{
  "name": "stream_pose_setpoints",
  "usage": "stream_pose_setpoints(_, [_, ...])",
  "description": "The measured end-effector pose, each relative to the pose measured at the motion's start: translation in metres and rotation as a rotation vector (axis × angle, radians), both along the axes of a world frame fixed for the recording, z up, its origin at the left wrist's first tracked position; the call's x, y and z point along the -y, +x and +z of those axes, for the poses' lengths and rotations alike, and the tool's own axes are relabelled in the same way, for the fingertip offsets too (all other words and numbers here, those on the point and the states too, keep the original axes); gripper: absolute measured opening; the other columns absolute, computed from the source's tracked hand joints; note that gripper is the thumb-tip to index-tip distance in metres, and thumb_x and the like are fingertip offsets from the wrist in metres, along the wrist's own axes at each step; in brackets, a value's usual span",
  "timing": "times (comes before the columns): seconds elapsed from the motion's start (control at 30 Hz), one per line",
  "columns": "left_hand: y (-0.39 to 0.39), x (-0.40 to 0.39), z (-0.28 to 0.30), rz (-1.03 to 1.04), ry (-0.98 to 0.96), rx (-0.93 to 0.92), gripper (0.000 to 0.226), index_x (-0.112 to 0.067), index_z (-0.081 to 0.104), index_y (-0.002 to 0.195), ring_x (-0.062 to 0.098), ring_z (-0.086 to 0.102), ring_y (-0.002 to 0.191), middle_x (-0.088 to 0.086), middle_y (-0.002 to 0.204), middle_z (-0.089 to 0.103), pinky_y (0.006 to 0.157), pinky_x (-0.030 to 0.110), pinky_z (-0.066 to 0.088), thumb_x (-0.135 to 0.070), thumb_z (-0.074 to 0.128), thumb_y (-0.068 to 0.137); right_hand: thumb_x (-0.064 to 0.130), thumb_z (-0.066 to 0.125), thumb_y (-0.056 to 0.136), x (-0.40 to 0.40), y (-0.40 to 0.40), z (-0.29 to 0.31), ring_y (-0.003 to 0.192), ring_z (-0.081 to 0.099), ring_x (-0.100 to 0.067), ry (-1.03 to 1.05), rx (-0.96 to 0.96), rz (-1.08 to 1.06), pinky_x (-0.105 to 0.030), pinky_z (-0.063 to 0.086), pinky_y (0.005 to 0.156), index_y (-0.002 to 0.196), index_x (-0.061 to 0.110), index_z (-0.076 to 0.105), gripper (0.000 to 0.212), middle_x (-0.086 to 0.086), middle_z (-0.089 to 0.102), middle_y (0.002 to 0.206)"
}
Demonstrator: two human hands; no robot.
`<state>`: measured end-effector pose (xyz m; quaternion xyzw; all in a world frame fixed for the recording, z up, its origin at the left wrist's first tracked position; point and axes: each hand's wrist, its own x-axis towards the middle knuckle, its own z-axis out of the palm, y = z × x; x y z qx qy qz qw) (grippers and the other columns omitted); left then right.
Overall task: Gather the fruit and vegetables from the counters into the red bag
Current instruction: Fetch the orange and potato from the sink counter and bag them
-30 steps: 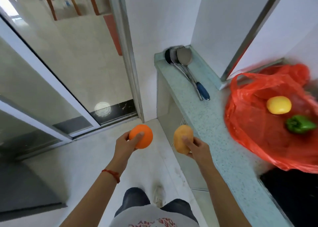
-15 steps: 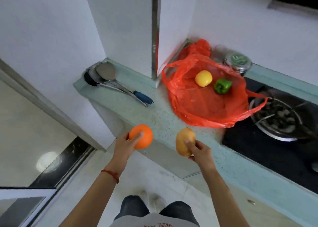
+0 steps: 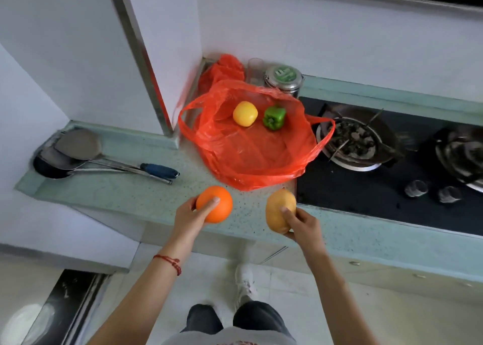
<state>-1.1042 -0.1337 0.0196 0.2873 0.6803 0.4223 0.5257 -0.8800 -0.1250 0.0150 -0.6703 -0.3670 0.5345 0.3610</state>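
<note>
The red bag lies open on the pale green counter, against the wall corner. Inside it rest a yellow round fruit and a green bell pepper. My left hand grips an orange above the counter's front edge, just short of the bag. My right hand holds a yellow-orange mango beside it, near the bag's front right corner.
Ladles and a spatula with a blue handle lie on the counter to the left. A black gas hob with burners sits right of the bag. A metal tin and a glass stand behind the bag.
The view has swung from the doorway toward the counter. Both hands, still holding the orange and the mango, have come closer to the red bag.
</note>
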Motion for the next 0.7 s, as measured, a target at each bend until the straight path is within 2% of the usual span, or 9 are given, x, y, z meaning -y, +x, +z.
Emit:
stream_pose_setpoints(0.17, [0.016,-0.045,-0.004,0.023,0.002,0.015,0.044,-0.015,0.058,0.104,0.025,0.059,0.095,0.009,0.103,0.062,0.09,0.046,0.05,-0.039,0.074,0.071,0.023,0.065,0.085,-0.045,0.012,-0.002,0.071,0.054,-0.016,0.006,-0.006,0.015,-0.039,0.058,0.075,0.074,0.001,0.055,0.026,-0.005,0.048,0.069])
stream_pose_setpoints(0.27, [0.025,-0.075,0.0,0.017,0.003,0.006,0.067,-0.02,0.06,0.1,0.025,0.062,0.096,-0.001,0.093,0.064,0.089,0.046,0.051,-0.06,0.07,0.047,0.025,0.065,0.085,-0.078,0.02,0.001,0.068,0.054,-0.016,0.02,0.004,0.039,-0.028,0.058,0.064,0.072,0.004,0.057,0.026,-0.003,0.049,0.067])
stream_pose_setpoints(0.3, [0.028,-0.086,0.0,0.017,0.005,0.01,0.067,-0.021,0.06,0.097,0.025,0.062,0.096,-0.002,0.091,0.064,0.088,0.046,0.051,-0.061,0.069,0.044,0.027,0.065,0.084,-0.09,0.023,0.0,0.069,0.053,-0.017,0.019,0.013,0.047,-0.029,0.057,0.061,0.071,0.002,0.056,0.03,-0.004,0.048,0.067])
stream_pose_setpoints(0.33, [0.031,-0.097,0.0,0.022,0.011,0.016,0.062,-0.021,0.062,0.096,0.025,0.062,0.095,-0.001,0.091,0.064,0.087,0.045,0.052,-0.059,0.071,0.048,0.03,0.066,0.083,-0.102,0.026,0.002,0.071,0.052,-0.02,0.018,0.021,0.056,-0.036,0.058,0.064,0.073,-0.003,0.056,0.036,-0.007,0.048,0.068])
stream_pose_setpoints(0.4, [0.037,-0.117,-0.001,0.053,0.015,0.045,0.044,-0.015,0.063,0.101,0.025,0.062,0.093,0.005,0.095,0.064,0.079,0.039,0.054,-0.04,0.075,0.068,0.036,0.068,0.08,-0.125,0.029,0.003,0.075,0.053,-0.023,0.008,0.03,0.066,-0.057,0.052,0.08,0.085,-0.01,0.058,0.047,-0.011,0.052,0.074])
stream_pose_setpoints(0.43, [0.039,-0.127,-0.002,0.07,0.012,0.063,0.035,-0.012,0.061,0.103,0.025,0.061,0.092,0.008,0.099,0.063,0.075,0.036,0.054,-0.031,0.072,0.075,0.037,0.069,0.079,-0.134,0.03,0.005,0.077,0.056,-0.025,0.004,0.032,0.066,-0.061,0.049,0.082,0.089,-0.011,0.059,0.05,-0.012,0.053,0.076])
stream_pose_setpoints(0.5, [0.043,-0.143,-0.003,0.084,0.009,0.077,0.026,-0.014,0.059,0.101,0.023,0.061,0.09,0.009,0.102,0.061,0.072,0.033,0.054,-0.024,0.069,0.079,0.034,0.069,0.08,-0.152,0.028,0.009,0.081,0.061,-0.031,-0.006,0.028,0.063,-0.06,0.05,0.082,0.093,-0.01,0.061,0.047,-0.01,0.055,0.077])
stream_pose_setpoints(0.6, [0.048,-0.165,-0.003,0.07,-0.003,0.07,0.026,-0.015,0.058,0.101,0.015,0.061,0.084,0.001,0.093,0.061,0.073,0.032,0.054,-0.025,0.068,0.08,0.033,0.069,0.08,-0.175,0.024,0.01,0.078,0.057,-0.022,-0.021,0.036,0.077,-0.058,0.051,0.082,0.089,-0.005,0.062,0.04,-0.006,0.056,0.074])
stream_pose_setpoints(0.7, [0.05,-0.187,-0.005,0.047,-0.017,0.058,0.029,-0.013,0.058,0.104,0.016,0.061,0.086,0.001,0.094,0.061,0.079,0.038,0.055,-0.026,0.068,0.08,0.034,0.068,0.081,-0.196,0.021,0.004,0.079,0.057,-0.02,-0.057,0.035,0.062,-0.056,0.052,0.082,0.092,-0.004,0.062,0.04,-0.006,0.057,0.078])
